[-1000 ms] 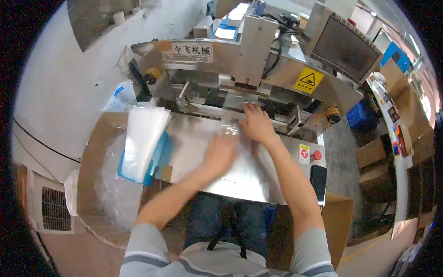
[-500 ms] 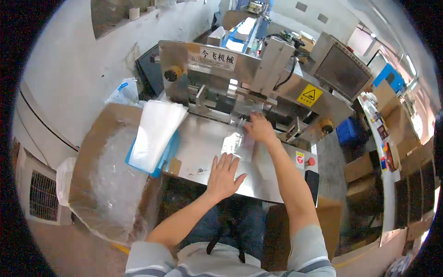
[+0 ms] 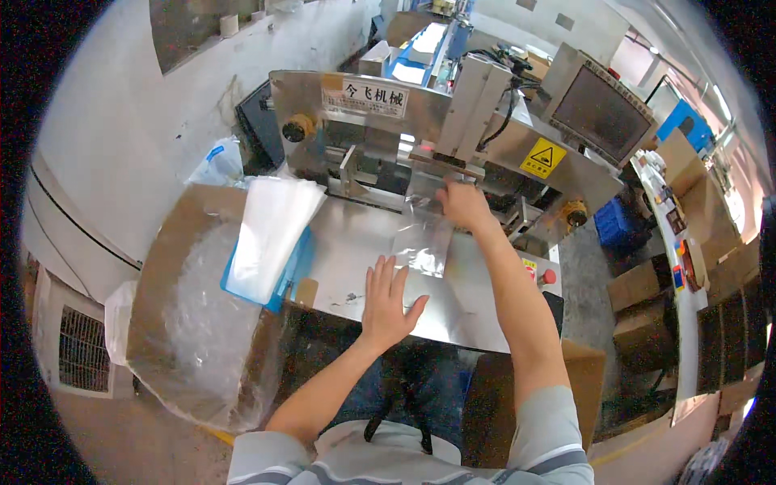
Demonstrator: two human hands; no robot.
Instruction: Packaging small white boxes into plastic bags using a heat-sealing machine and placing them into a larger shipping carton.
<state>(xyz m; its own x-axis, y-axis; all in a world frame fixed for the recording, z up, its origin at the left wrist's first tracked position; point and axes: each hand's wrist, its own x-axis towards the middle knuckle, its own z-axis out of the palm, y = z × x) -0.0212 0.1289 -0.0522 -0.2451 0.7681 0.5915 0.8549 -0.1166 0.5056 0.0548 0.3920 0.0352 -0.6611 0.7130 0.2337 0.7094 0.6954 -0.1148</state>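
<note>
A clear plastic bag (image 3: 426,242) lies on the steel worktop (image 3: 339,242), its far end under the head of a metal machine (image 3: 473,113). At the bag's far right edge is my right hand (image 3: 466,206), fingers curled in and closed on the film; the fingertips are partly hidden. My left hand (image 3: 386,307) rests at the worktop's front edge, just left of the bag's near end, with fingers stretched out and nothing held. Left of the machine, a stack of whitish plastic bags (image 3: 271,234) leans in a blue tray (image 3: 297,263).
A cardboard box (image 3: 174,218) lined with clear film stands at the left. On the worktop's right are a red button (image 3: 548,276) and a black object (image 3: 553,309). A monitor (image 3: 602,113) stands behind at the right. Another carton (image 3: 578,380) sits below the worktop's right side.
My right hand has gone from stretched fingers to curled ones at the bag's edge. The bag's near end now shows more plainly. My left hand has stayed nearly in place.
</note>
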